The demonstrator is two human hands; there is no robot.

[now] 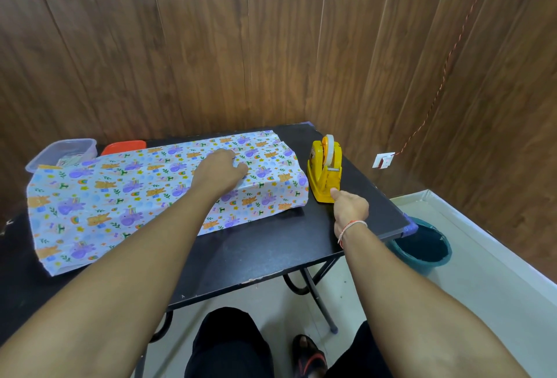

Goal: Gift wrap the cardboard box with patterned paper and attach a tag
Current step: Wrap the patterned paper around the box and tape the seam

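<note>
On the tabletop (271, 254), the paper (99, 196) is draped over the box, which lies hidden under its right end near the far right corner; the paper's left end trails flat and loose. The left hand (221, 172) presses the fold down. The right hand (349, 209) touches the dispenser (325, 172); its grip cannot be told. Taping, end folds and tag seem still ahead.

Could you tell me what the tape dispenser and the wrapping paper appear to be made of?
The tape dispenser looks like moulded yellow plastic: smooth, slightly glossy, with rounded edges. The patterned paper seems to be thin coated paper with a light sheen; it creases sharply and drapes over what is probably the box, under the left hand. Paper or film cannot be told for certain.
</note>
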